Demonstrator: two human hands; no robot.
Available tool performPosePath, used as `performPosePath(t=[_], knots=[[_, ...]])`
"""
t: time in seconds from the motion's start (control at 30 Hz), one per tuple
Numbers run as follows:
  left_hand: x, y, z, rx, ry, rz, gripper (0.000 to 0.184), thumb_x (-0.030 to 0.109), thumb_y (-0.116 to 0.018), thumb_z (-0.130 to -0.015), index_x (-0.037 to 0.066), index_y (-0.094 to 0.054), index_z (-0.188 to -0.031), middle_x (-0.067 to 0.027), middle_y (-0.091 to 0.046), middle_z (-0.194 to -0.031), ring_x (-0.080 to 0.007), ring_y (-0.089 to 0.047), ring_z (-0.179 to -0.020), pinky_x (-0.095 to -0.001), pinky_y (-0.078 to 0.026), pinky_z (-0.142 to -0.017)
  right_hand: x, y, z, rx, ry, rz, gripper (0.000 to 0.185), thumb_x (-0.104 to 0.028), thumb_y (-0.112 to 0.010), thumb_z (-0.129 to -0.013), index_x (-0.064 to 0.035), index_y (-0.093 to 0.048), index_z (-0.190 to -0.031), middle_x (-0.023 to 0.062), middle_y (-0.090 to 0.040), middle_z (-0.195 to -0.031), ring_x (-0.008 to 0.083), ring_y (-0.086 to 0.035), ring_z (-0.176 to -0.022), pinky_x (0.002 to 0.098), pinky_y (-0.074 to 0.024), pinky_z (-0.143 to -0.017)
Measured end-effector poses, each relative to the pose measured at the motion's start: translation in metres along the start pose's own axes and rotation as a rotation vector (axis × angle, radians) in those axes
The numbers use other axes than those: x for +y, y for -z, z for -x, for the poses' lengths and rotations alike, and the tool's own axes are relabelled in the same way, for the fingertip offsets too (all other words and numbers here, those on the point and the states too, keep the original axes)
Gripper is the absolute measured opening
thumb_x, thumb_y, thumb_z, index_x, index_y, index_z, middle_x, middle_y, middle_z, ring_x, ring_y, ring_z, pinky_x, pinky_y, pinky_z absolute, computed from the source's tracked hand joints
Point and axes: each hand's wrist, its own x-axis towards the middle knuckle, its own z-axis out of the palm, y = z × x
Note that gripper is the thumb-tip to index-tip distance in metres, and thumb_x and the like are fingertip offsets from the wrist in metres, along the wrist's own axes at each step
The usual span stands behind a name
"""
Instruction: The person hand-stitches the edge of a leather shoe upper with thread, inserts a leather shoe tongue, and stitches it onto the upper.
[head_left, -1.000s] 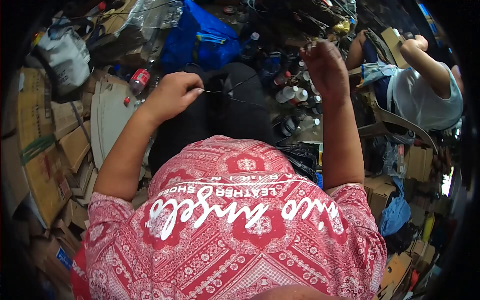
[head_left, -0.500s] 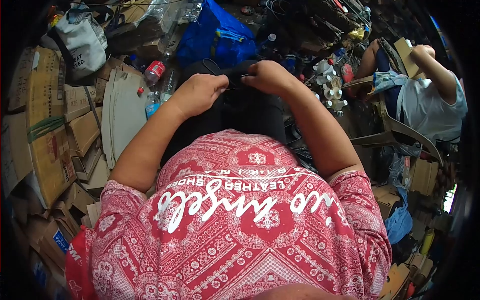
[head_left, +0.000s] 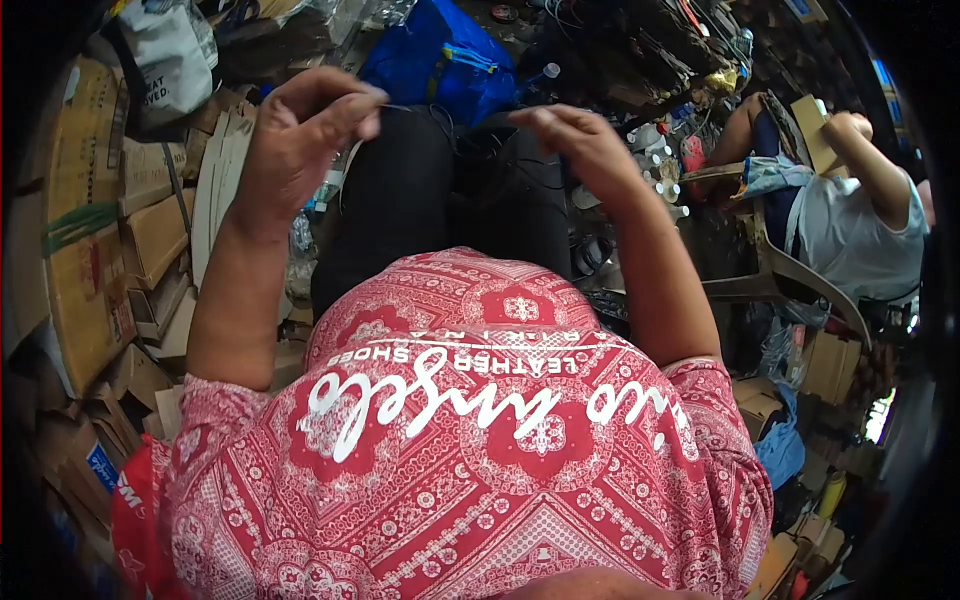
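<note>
Cardboard boxes (head_left: 155, 240) are crowding the left side of a cluttered space, where a tall yellowish-brown carton (head_left: 88, 200) is standing with a green band (head_left: 80, 230) around it. A white bag (head_left: 170, 65) with dark lettering is resting beyond the cardboard, and a big blue bag (head_left: 445, 65) is slumping on the floor just past the person's knees. White-capped bottles (head_left: 665, 180) are lying in a cluster to the right, near a chair (head_left: 815, 285) on which another person in a white top (head_left: 860, 235) is sitting, one hand raised beside a tan panel (head_left: 818, 135). Below, the wearer is sitting in a red patterned shirt (head_left: 480, 440) with white lettering, dark trousers (head_left: 385, 200) stretching forward. Over the left thigh's outer side, the left hand (head_left: 315, 125) is hanging raised, its thumb and forefinger meeting in a narrow pinch on a thin strand (head_left: 405, 107), which is running out from the fingertips toward the middle, above the left knee. Across from it, well apart, the right hand (head_left: 575, 140) is hovering over the right knee, palm down, its forefinger reaching inward; whether those fingers are gripping anything, one cannot tell. Between the thighs some dark material (head_left: 485, 175) is lying, too dim to make out, and whether the strand is joining it is not showing clearly.
</note>
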Motion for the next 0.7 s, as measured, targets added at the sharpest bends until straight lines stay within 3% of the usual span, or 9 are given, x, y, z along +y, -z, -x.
performPosePath(t=[0.13, 0.23, 0.3, 0.37, 0.43, 0.53, 0.6, 0.63, 0.7], knots=[[-0.008, -0.038, -0.009, -0.149, -0.137, 0.425, 0.012, 0.014, -0.056, -0.093, 0.003, -0.062, -0.094, -0.0043, -0.059, -0.078, -0.0145, -0.059, -0.079, -0.0274, -0.045, -0.074, -0.032, 0.027, 0.028, -0.205, 0.187, -0.647, 0.034, -0.032, -0.050, -0.097, -0.0056, -0.065, -0.112, -0.0007, -0.055, -0.070, 0.0069, -0.050, -0.064, 0.0249, -0.0443, -0.061], [-0.012, -0.031, 0.002, -0.347, 0.155, 0.632, 0.015, 0.018, -0.055, -0.094, 0.005, -0.062, -0.098, -0.0038, -0.060, -0.079, -0.0175, -0.061, -0.080, -0.0296, -0.047, -0.072, -0.039, 0.051, 0.044, -0.432, -0.077, -0.178, 0.031, -0.026, -0.047, -0.098, -0.0064, -0.064, -0.115, -0.0022, -0.050, -0.066, 0.0037, -0.047, -0.060, 0.0202, -0.0376, -0.055], [-0.026, -0.013, 0.013, -0.231, 0.476, -0.219, 0.013, 0.015, -0.059, -0.091, 0.003, -0.062, -0.093, -0.0060, -0.062, -0.079, -0.0195, -0.063, -0.081, -0.0311, -0.048, -0.072, -0.027, 0.045, 0.046, -0.394, -0.149, 0.102, 0.027, -0.021, -0.050, -0.097, -0.0069, -0.064, -0.114, 0.0019, -0.059, -0.071, 0.0064, -0.052, -0.062, 0.0216, -0.0430, -0.059], [-0.061, 0.021, 0.028, -0.274, 0.072, -0.858, 0.010, 0.009, -0.064, -0.083, 0.001, -0.063, -0.090, -0.0089, -0.063, -0.081, -0.0208, -0.062, -0.078, -0.0318, -0.048, -0.072, 0.011, 0.055, 0.046, -0.269, -0.119, 0.515, 0.024, -0.017, -0.054, -0.094, -0.0048, -0.064, -0.113, 0.0062, -0.067, -0.086, 0.0088, -0.058, -0.074, 0.0247, -0.0475, -0.070], [-0.053, 0.068, 0.044, -0.168, 0.219, -1.122, 0.015, 0.008, -0.067, -0.078, -0.002, -0.065, -0.090, -0.0134, -0.064, -0.086, -0.0264, -0.063, -0.082, -0.0333, -0.049, -0.074, 0.035, 0.095, 0.051, -0.111, -0.262, 0.595, 0.027, -0.015, -0.059, -0.088, -0.0065, -0.064, -0.113, 0.0114, -0.068, -0.090, 0.0172, -0.061, -0.077, 0.0306, -0.0483, -0.073], [-0.036, 0.192, 0.097, 0.213, 0.339, -1.530, 0.017, 0.005, -0.065, -0.077, -0.002, -0.065, -0.093, -0.0180, -0.062, -0.088, -0.0323, -0.062, -0.084, -0.0377, -0.049, -0.077, 0.071, 0.200, 0.094, 0.162, -0.412, 0.644, 0.029, -0.024, -0.057, -0.089, -0.0085, -0.065, -0.112, 0.0085, -0.068, -0.091, 0.0119, -0.059, -0.080, 0.0281, -0.0465, -0.076], [-0.008, 0.238, 0.128, 0.405, 0.618, -1.671, 0.016, 0.007, -0.060, -0.082, 0.000, -0.065, -0.095, -0.0208, -0.064, -0.093, -0.0366, -0.061, -0.088, -0.0402, -0.048, -0.078, 0.099, 0.290, 0.149, 0.337, -0.571, 1.084, 0.038, -0.039, -0.053, -0.090, -0.0087, -0.066, -0.111, 0.0153, -0.068, -0.094, 0.0277, -0.065, -0.089, 0.0358, -0.0473, -0.082], [0.002, 0.241, 0.135, 0.491, 0.764, -1.725, 0.017, 0.008, -0.059, -0.083, 0.001, -0.066, -0.097, -0.0216, -0.064, -0.095, -0.0373, -0.061, -0.090, -0.0406, -0.048, -0.079, 0.116, 0.327, 0.176, 0.345, -0.837, 1.295, 0.042, -0.045, -0.053, -0.088, -0.0110, -0.066, -0.110, 0.0167, -0.067, -0.099, 0.0341, -0.063, -0.096, 0.0414, -0.0466, -0.084], [-0.026, 0.233, 0.130, 0.463, 0.694, -1.712, 0.020, 0.008, -0.058, -0.084, 0.002, -0.066, -0.101, -0.0217, -0.064, -0.097, -0.0366, -0.062, -0.091, -0.0405, -0.048, -0.079, 0.165, 0.347, 0.178, 0.188, -0.932, 1.334, 0.043, -0.046, -0.053, -0.087, -0.0128, -0.066, -0.111, 0.0169, -0.066, -0.101, 0.0338, -0.063, -0.097, 0.0421, -0.0467, -0.085]])
